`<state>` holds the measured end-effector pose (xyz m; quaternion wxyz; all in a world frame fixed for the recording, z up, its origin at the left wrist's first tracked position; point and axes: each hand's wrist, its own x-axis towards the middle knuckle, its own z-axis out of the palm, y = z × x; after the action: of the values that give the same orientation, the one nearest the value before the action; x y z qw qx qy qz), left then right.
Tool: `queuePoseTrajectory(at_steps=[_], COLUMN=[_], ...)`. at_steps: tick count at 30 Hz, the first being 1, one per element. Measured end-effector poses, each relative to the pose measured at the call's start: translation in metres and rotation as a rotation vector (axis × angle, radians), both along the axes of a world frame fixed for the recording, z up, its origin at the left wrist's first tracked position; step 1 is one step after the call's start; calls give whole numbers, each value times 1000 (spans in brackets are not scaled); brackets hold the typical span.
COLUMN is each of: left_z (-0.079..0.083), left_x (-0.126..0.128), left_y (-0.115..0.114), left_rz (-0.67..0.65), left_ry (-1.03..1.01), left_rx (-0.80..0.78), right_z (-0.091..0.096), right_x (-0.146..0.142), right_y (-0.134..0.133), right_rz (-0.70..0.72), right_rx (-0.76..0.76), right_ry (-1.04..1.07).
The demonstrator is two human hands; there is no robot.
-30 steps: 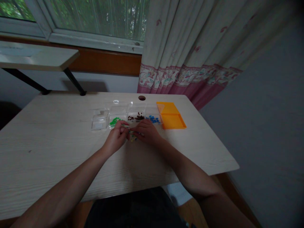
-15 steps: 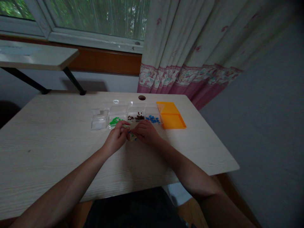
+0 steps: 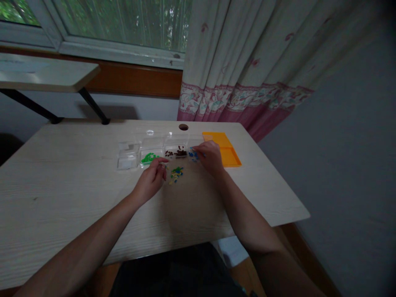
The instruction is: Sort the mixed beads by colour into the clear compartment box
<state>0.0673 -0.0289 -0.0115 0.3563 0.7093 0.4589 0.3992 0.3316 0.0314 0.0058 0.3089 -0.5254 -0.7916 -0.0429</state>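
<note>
My right hand (image 3: 210, 156) hovers over the small blue pieces (image 3: 193, 155) in a clear box, thumb and forefinger pinched together at their edge. Whatever sits between these fingertips is too small to make out. My left hand (image 3: 151, 177) is held just above the table, its fingers curled and the forefinger pointing right; what it grips is hidden. Between the hands lies a mixed heap of tiny green, yellow and blue pieces (image 3: 176, 175). Small green pieces (image 3: 150, 158) fill a clear compartment beyond my left hand, with dark brown pieces (image 3: 180, 153) in the one beside it.
A clear lidded box (image 3: 127, 162) stands at the row's left end. An orange open case (image 3: 231, 156) lies behind my right hand. The pale wooden table (image 3: 93, 181) has a cable hole (image 3: 183, 127) at its back edge and a raised shelf (image 3: 71, 78) at left.
My right hand has left the left hand and moved right and away, to the blue pieces. The mixed heap now shows between the hands. My left hand has stayed nearly in place.
</note>
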Motion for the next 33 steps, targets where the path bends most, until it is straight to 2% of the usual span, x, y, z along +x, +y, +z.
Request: queuePoseTrajectory(at_steps=[7, 14, 17, 23, 29, 33], left_z=[5, 8, 7, 6, 2, 0], left_x=[0, -1, -2, -4, 0, 2], left_y=[-2, -2, 0, 2, -3, -3], left_rz=[-26, -23, -36, -132, -183, -165], left_ry=[47, 103, 172, 418, 542, 603], left_rx=[9, 38, 107, 377, 418, 424], right_z=[-4, -2, -1, -4, -2, -1], right_x=[3, 3, 2, 2, -1, -3], right_y=[0, 0, -1, 0, -1, -3], right_rz=[-125, -161, -153, -144, -138, -133], right_rx=[-81, -38, -26, -33, -59, -58], right_ry=[-88, -65, -50, -50, -39, -35])
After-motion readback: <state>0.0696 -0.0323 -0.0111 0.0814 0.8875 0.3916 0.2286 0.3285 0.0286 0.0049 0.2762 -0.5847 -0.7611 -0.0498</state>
